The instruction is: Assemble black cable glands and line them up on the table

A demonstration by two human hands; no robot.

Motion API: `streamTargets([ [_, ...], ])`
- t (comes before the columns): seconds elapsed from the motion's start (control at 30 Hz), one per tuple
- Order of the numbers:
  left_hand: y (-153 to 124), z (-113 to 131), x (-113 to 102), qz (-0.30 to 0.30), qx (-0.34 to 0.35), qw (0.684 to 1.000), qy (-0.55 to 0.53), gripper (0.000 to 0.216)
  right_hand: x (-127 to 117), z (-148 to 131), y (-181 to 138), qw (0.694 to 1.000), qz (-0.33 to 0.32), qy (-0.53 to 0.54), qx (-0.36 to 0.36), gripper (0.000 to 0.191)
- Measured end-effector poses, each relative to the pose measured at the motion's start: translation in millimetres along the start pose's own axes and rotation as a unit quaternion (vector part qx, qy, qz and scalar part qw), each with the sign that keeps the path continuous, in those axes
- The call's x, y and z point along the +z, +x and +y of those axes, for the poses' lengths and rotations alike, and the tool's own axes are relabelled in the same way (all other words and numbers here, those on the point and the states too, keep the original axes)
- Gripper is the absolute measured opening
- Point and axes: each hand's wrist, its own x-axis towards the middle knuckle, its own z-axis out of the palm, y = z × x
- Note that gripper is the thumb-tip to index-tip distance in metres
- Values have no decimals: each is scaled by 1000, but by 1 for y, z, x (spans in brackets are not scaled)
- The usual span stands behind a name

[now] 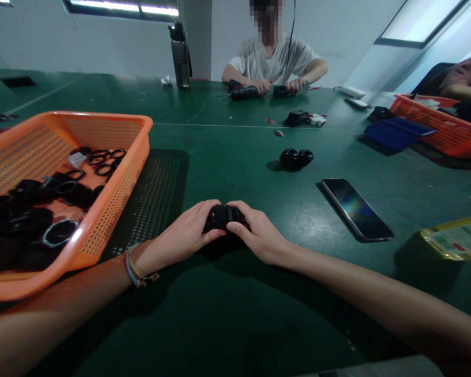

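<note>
In the head view, a short black cylindrical part [224, 217] with a seam or groove near its middle is held just above the green table [235, 314]. My left hand [194, 226] is closed around its left end, thumb below. Around the right end my right hand [258, 230] is closed, with the thumb pressed on the near side. The fingers hide both ends, so I cannot tell whether it is one piece or two joined. Beyond my hands lies a pair of similar black round parts [296, 158], side by side.
An orange basket [113, 220] of black rings and tubular parts stands at left, beside my left forearm. To the right lie a phone [355, 209] and a yellow-edged pack [457, 238]. Farther off are a blue tray [396, 133], a bottle [180, 57] and a person [275, 63] with a power drill [243, 91].
</note>
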Motion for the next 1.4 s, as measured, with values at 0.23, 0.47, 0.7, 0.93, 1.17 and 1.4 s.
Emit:
streamTargets([
  [0.23, 1, 3, -3, -4, -25, 999, -34, 35, 1, 2, 0, 999, 24, -21, -33, 24],
  [0.47, -3, 2, -8, -30, -18, 994, -108, 38, 0, 14, 2, 964, 87, -120, -220, 38],
  [0.7, -3, 2, -8, -43, -3, 994, -105, 39, 0, 15, 3, 944, 103, -155, -271, 42],
  [0.93, -1, 2, -7, -45, 1, 994, -101, 39, 1, 14, 3, 951, 102, -143, -253, 45],
  [1.17, 0, 3, -6, -50, -21, 993, -106, 42, 6, 9, -2, 975, 102, -106, -165, 30],
  [1.4, -2, 2, -4, -49, -15, 996, -73, 42, 7, 5, -5, 991, 76, -66, -93, 27],
])
